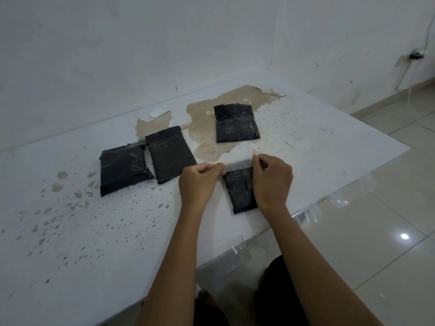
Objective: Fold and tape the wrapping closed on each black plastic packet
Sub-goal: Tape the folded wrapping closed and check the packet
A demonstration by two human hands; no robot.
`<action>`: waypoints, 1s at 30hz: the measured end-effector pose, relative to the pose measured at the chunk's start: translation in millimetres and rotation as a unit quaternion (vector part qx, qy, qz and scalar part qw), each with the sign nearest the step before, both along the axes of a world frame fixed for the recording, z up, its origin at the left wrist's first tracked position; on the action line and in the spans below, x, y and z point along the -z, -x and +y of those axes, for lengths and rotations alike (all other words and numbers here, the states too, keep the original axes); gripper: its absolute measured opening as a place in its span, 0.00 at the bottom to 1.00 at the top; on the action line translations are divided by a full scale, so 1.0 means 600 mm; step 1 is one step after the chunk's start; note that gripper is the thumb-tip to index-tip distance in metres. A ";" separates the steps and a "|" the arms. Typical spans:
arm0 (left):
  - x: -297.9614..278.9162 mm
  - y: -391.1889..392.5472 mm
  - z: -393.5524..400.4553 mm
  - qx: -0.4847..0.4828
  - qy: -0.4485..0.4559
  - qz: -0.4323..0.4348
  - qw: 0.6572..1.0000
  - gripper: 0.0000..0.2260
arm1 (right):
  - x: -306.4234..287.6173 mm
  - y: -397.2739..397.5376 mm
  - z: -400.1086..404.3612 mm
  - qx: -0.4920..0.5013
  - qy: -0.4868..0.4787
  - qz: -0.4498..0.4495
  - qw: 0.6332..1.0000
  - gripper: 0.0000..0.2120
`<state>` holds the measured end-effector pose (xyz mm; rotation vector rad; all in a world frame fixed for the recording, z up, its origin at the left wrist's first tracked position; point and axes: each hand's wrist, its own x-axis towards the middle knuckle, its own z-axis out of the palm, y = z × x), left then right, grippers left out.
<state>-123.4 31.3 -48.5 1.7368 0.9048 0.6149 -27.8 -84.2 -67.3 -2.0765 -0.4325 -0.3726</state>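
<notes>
Stretching a clear strip of adhesive tape (237, 166) between both hands, I hold it taut just above the far end of the flat black plastic-wrapped packet (242, 192) at centre frame. My left hand (197, 183) pinches the strip's left end with fingers curled; my right hand (273, 178) pinches the right end likewise. That packet lies on the worn white table (98, 231), near its right edge. Three more black wrapped packets lie beyond: a far packet (236, 123) at upper centre on a bare brown patch (204, 128) where the coating has peeled, a middle packet (170, 154) left of centre, and a leftmost packet (123, 170) touching or overlapping the middle one; I cannot tell which. Glossy floor tiles (376, 231) fill the right side.
</notes>
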 end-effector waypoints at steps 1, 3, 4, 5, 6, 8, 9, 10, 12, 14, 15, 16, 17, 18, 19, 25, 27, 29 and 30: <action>0.000 0.001 0.001 0.002 0.001 -0.001 1.000 0.07 | 0.003 -0.003 0.000 0.000 0.000 0.006 1.000 0.19; 0.003 0.002 0.003 -0.003 0.000 -0.002 1.000 0.07 | 0.009 -0.011 0.001 -0.002 -0.006 0.022 1.000 0.20; 0.004 0.003 0.004 -0.008 -0.003 -0.002 1.000 0.06 | 0.010 -0.015 0.000 -0.004 -0.008 0.032 0.999 0.21; 0.005 0.004 0.005 -0.012 -0.006 -0.001 1.000 0.06 | 0.011 -0.017 -0.001 -0.008 -0.006 0.040 0.999 0.21; 0.006 0.005 0.006 -0.012 -0.010 -0.001 1.000 0.06 | 0.010 -0.017 -0.002 -0.012 0.000 0.042 0.999 0.21; 0.010 0.005 0.007 -0.009 -0.022 0.001 1.000 0.07 | 0.008 -0.017 -0.004 -0.014 0.000 0.047 0.999 0.20; 0.011 0.005 0.006 -0.010 -0.026 0.003 1.000 0.07 | 0.008 -0.017 -0.004 -0.011 -0.011 0.055 0.998 0.21; 0.011 0.005 0.004 -0.012 -0.028 0.003 1.000 0.07 | 0.006 -0.015 -0.004 -0.006 -0.025 0.064 0.998 0.20; 0.012 0.004 0.001 -0.015 -0.030 0.005 0.999 0.07 | 0.001 -0.014 -0.004 -0.002 -0.054 0.087 0.995 0.16; 0.012 0.003 0.001 -0.018 -0.028 0.004 0.999 0.08 | -0.006 -0.010 -0.003 -0.005 -0.076 0.110 0.991 0.12; 0.012 0.003 0.000 -0.019 -0.027 0.004 0.999 0.08 | -0.009 -0.009 -0.003 -0.011 -0.087 0.114 0.990 0.11; 0.011 0.004 0.000 -0.019 -0.024 0.005 1.000 0.08 | -0.013 -0.007 -0.002 -0.019 -0.098 0.112 0.989 0.09; 0.011 0.004 -0.001 -0.018 -0.021 0.006 1.000 0.08 | -0.014 -0.008 -0.002 -0.027 -0.106 0.105 0.988 0.08; 0.010 0.004 -0.001 -0.016 -0.016 0.005 1.000 0.08 | -0.014 -0.008 -0.002 -0.039 -0.107 0.098 0.989 0.08; 0.008 0.004 -0.001 -0.013 -0.010 0.004 1.000 0.07 | -0.014 -0.009 -0.002 -0.056 -0.101 0.094 0.989 0.11; -0.028 0.013 0.001 -0.004 0.079 -0.028 0.996 0.06 | -0.019 -0.009 -0.001 -0.097 -0.106 0.128 0.981 0.17; -0.044 0.014 0.002 0.009 0.071 -0.027 0.997 0.07 | -0.023 -0.010 -0.004 -0.095 -0.132 0.162 0.973 0.13; -0.069 0.010 0.003 0.039 0.048 -0.017 0.998 0.06 | -0.026 -0.012 -0.006 -0.091 -0.142 0.188 0.968 0.14; -0.083 0.006 0.004 0.054 0.034 -0.013 0.998 0.06 | -0.027 -0.013 -0.005 -0.090 -0.140 0.194 0.967 0.14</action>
